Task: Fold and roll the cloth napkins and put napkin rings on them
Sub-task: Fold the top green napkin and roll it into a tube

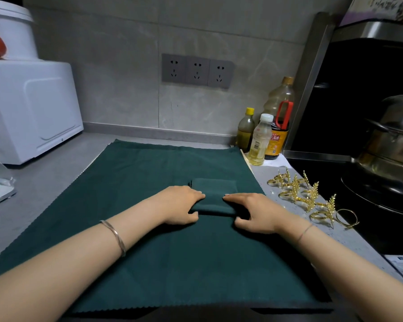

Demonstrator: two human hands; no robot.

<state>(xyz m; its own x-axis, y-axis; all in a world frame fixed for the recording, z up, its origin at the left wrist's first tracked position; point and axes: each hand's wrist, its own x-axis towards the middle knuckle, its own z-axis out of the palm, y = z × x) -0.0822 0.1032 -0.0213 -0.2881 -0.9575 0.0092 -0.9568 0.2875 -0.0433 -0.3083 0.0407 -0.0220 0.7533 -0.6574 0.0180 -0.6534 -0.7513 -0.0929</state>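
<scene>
Napkin (213, 189), roll lying left-right (near edge curled), left hand (182, 204), right hand (254, 211) gripping its ends

Left hand (182, 204) and right hand (257, 213) gripping partly rolled green napkin (214, 195), gold napkin rings (308, 199) nearby on counter (44, 175)

Open large green cloth (130, 182) to the left; napkin rings (305, 198) close on the right; bottles (257, 140) beyond them

grey tiled wall (116, 73), triple socket panel (197, 70), grey countertop (44, 173)
</scene>
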